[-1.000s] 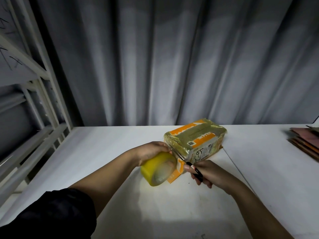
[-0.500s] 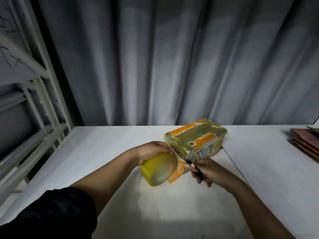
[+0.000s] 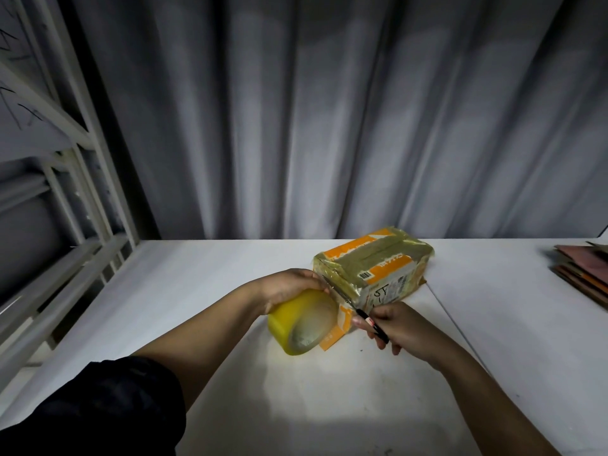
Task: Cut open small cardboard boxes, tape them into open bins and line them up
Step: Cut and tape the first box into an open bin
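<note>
One glossy taped cardboard box (image 3: 371, 268), round yellow tape roll (image 3: 304, 322), thin black-handled blade (image 3: 355, 307).

Dim room, bright patch on table (image 3: 296, 406) near centre, dark corners, wide-angle bowing at edges, sharp overall

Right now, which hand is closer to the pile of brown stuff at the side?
Right. The right hand is nearer the cardboard stack; the left hand is farther, beyond the box.
</note>
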